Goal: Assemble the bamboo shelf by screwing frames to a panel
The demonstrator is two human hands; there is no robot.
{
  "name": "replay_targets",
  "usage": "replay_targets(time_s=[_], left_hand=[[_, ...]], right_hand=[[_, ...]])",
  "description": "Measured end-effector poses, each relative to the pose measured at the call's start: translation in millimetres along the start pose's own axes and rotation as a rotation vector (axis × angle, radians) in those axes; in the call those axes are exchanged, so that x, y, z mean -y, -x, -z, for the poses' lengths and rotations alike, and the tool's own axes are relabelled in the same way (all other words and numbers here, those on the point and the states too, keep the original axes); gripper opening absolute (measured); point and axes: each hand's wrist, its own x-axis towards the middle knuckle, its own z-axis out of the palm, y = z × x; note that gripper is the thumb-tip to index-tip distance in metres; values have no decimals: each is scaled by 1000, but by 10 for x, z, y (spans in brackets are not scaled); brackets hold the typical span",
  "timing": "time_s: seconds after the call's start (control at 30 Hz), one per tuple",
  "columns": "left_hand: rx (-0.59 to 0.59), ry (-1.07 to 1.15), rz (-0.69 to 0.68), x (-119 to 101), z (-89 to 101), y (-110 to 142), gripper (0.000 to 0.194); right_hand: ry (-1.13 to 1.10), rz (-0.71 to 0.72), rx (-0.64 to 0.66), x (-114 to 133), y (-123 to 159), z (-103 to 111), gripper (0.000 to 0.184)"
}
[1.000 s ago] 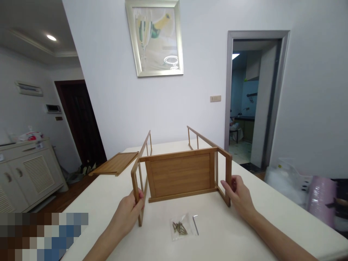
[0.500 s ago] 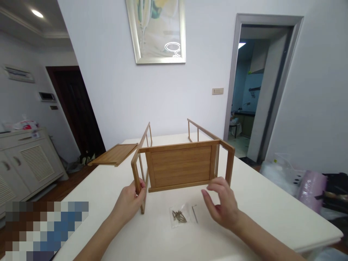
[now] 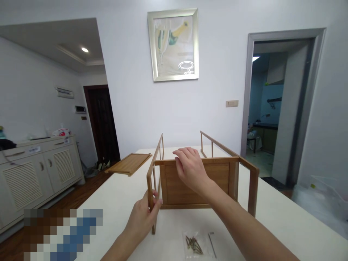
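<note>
A loose panel, seemingly unfitted, lies left of the upright panel, set between side frames; left hand pinches the left frame; right hand curls before that panel, contact unclear; nearer, bagged screws look unused

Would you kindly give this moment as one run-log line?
left hand: holding left side frame | right hand: at top edge of upright panel, contact unclear | screw bag, hex key: on table
</note>
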Motion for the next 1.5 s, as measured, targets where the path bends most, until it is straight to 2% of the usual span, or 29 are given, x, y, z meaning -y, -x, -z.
replay_targets(time_s=[0.13, 0.27, 0.33, 0.43, 0.5, 0.57, 0.63, 0.73, 0.8, 0.9, 1.03, 1.17, 1.3, 1.5], left_hand=[[9, 16, -15, 56, -16, -5, 28], [51, 98, -27, 80, -52, 9, 28], [58, 110, -35, 67, -63, 17, 27], [58, 74, -56, 22, -48, 20, 26], [40, 55, -67, -3, -20, 13, 23], [7, 39, -73, -2, 10, -2, 21], [-19, 20, -62, 30, 32, -26, 21], [-34, 27, -20, 107, 43, -72, 24], [-38, 72, 4, 148, 39, -95, 25], [-36, 166, 23, 168, 22, -109, 28], [-14, 283, 37, 151, -2, -98, 30], [0, 323, 20, 130, -2, -79, 30], [5, 346, 25, 121, -3, -67, 32], [4, 402, 48, 133, -26, -67, 32]], right_hand=[[9, -107, 87, -111, -21, -98, 19], [-66, -138, 143, -107, 2, -27, 24], [-137, -106, 170, 40, -6, 46, 28], [-217, -28, 198, 400, 15, 119, 36], [-225, 61, 218, 616, 54, 123, 40], [-196, 116, 226, 713, 78, 97, 45], [-165, 96, 206, 654, 53, 57, 48], [-127, -54, 208, 373, -103, -18, 44], [-124, -116, 319, 180, -259, -77, 43], [-211, -130, 512, 13, -499, -162, 46], [-392, -168, 728, -58, -743, -255, 48], [-478, -262, 926, -124, -831, -378, 43], [-539, -278, 979, -173, -806, -463, 46], [-504, -307, 1022, -166, -810, -438, 50]])
